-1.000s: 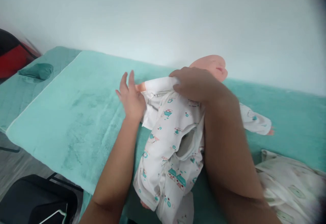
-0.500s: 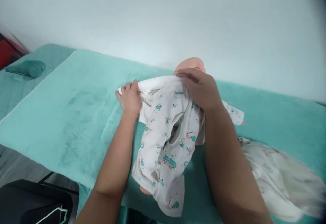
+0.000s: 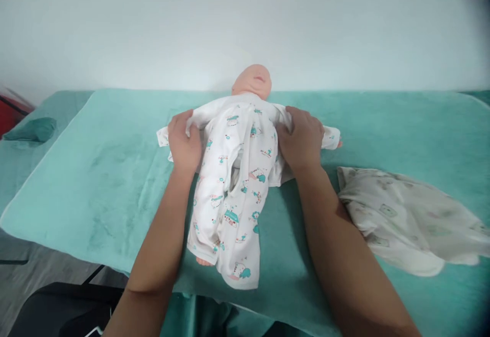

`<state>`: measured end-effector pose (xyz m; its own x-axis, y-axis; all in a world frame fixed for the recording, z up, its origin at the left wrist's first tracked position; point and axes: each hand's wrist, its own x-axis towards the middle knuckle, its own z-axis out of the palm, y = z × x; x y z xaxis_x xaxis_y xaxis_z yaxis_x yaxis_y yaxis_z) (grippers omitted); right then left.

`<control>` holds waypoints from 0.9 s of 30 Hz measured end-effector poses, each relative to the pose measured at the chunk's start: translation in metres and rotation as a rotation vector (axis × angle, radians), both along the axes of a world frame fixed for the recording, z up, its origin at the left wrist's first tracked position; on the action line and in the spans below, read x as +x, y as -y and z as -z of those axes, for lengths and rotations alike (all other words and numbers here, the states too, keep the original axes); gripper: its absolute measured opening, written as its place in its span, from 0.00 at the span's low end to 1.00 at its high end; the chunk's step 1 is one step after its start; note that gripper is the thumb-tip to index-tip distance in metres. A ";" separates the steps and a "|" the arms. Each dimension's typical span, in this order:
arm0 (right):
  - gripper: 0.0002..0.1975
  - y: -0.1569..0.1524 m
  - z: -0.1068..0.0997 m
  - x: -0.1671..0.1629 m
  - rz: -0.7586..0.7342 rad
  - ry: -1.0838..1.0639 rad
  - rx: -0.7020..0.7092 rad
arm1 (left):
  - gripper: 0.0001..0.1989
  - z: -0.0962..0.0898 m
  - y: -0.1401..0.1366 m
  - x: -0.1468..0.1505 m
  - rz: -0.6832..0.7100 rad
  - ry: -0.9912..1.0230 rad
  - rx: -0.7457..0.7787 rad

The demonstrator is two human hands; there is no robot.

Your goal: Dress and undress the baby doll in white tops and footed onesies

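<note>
A baby doll [image 3: 250, 80] lies on its back with its head toward the wall and its arms spread sideways. It wears a white baby shirt [image 3: 214, 108] and printed baby pants [image 3: 233, 214] with an opening between the legs; toes show at one cuff. My left hand [image 3: 186, 140] is closed on the shirt at the doll's arm on the left. On the other side, my right hand [image 3: 301, 138] grips the shirt cloth near the shoulder, with thumb and fingers round a fold. A printed cuff [image 3: 331, 138] reaches out beyond it.
Crumpled pale printed clothing [image 3: 401, 214] lies on the right of the green padded bed cover [image 3: 115, 173]. A white wall [image 3: 245, 20] stands behind the bed. At lower left is a black chair [image 3: 57, 309]; a green opening [image 3: 32, 130] is at far left.
My right hand has moved from the doll's neck to the shirt on the right side. The doll's head and both outstretched arms now show. The camera view has shifted.
</note>
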<state>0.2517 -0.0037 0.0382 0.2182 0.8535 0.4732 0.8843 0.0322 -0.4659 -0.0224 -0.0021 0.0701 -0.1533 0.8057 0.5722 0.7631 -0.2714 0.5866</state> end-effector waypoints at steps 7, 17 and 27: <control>0.24 -0.006 0.002 0.000 -0.009 -0.030 0.027 | 0.16 -0.051 -0.016 0.089 0.505 -0.387 -0.117; 0.17 -0.014 -0.001 0.017 -0.028 -0.199 0.120 | 0.23 -0.059 -0.037 0.187 0.464 -1.023 -0.479; 0.16 -0.013 -0.007 0.023 0.080 -0.365 0.083 | 0.29 -0.082 -0.046 0.165 0.421 -1.020 -0.557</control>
<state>0.2743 0.0097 0.0454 0.4495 0.7888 0.4192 0.6620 0.0209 -0.7492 0.1430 0.0440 0.1519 0.4917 0.8562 -0.1587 0.8527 -0.5104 -0.1115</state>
